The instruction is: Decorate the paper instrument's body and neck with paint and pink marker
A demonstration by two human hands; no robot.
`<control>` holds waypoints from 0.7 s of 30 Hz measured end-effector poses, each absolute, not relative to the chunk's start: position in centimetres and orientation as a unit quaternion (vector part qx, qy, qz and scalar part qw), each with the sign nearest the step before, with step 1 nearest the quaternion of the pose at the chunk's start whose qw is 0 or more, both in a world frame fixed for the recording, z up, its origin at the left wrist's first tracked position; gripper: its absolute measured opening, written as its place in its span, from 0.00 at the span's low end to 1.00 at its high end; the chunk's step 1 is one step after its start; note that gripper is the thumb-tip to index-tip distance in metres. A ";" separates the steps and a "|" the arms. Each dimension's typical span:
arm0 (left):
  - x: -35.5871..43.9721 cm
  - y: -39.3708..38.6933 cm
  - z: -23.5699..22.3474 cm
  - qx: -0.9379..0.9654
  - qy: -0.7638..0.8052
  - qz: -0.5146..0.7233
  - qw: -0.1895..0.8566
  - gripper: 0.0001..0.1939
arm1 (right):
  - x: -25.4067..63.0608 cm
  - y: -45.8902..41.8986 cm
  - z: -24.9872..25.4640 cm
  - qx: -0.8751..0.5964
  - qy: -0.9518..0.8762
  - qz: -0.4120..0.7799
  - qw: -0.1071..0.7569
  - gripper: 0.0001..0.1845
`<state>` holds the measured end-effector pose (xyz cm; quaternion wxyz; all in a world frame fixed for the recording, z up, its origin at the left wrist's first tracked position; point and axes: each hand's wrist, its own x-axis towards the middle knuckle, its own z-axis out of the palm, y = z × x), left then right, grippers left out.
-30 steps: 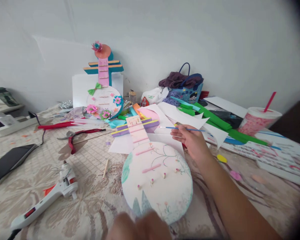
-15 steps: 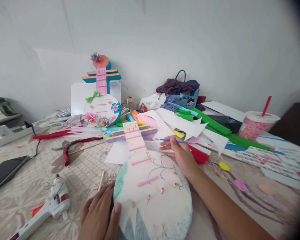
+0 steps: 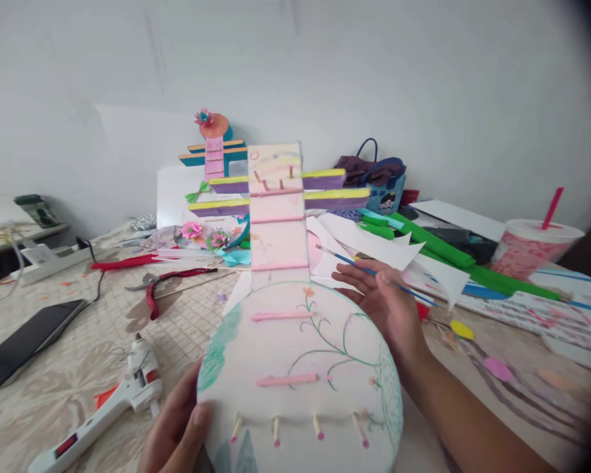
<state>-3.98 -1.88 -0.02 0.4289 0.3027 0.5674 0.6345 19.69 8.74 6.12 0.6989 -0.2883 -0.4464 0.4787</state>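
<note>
Tilted up in front of me is a handmade cardboard lute (image 3: 280,348), with a round painted body, a pale pink neck and yellow-and-purple crossbars. Green vines, pink strips and several pink-tipped pegs decorate its face. My left hand (image 3: 180,427) grips the lower left edge, thumb on the front, other fingers partly hidden behind. Beside the upper right edge, my right hand (image 3: 396,315) holds a thin blue paintbrush (image 3: 349,257) between thumb and fingers, bristles pointing left. Whether this hand also touches the lute's edge, I cannot tell.
A second decorated lute (image 3: 215,157) leans at the back, partly covered. On the left lie a hot glue gun (image 3: 138,381), a black phone-like slab (image 3: 29,335) and pliers (image 3: 150,282). Paper scraps (image 3: 389,240), green paper (image 3: 438,246) and a pink drink cup (image 3: 532,249) are on the right.
The lute has been raised from a flatter position, so its neck now stands higher and blocks part of the second lute. My right hand, with the paintbrush, has shifted slightly right.
</note>
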 end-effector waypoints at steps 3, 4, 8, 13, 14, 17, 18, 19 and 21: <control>-3.8 -2.1 0.7 0.239 0.541 0.659 0.465 0.38 | 19.3 8.6 5.9 -0.304 -0.458 0.483 0.682 0.16; -3.7 -2.1 1.0 0.219 0.534 0.664 0.476 0.39 | 19.2 8.6 5.8 -0.307 -0.459 0.490 0.675 0.16; -3.7 -1.8 1.1 0.180 0.516 0.675 0.496 0.45 | 19.1 8.5 5.3 -0.320 -0.459 0.531 0.636 0.18; -4.1 -1.3 0.4 0.179 0.516 0.694 0.469 0.43 | 19.3 8.6 4.3 -0.313 -0.488 0.532 0.617 0.14; -4.0 -1.3 0.4 0.180 0.517 0.694 0.468 0.43 | 19.3 8.6 4.2 -0.307 -0.494 0.527 0.620 0.14; -3.8 -1.1 0.8 0.189 0.510 0.699 0.464 0.43 | 19.4 8.8 3.8 -0.303 -0.506 0.513 0.623 0.13; -3.7 -1.1 0.9 0.190 0.509 0.700 0.463 0.43 | 19.4 8.8 3.8 -0.306 -0.507 0.508 0.626 0.12; -3.7 -1.1 1.1 0.190 0.508 0.700 0.465 0.43 | 19.4 8.8 3.7 -0.309 -0.507 0.504 0.628 0.12; -3.8 -1.0 1.2 0.192 0.505 0.695 0.474 0.42 | 19.4 8.8 3.7 -0.306 -0.508 0.503 0.628 0.12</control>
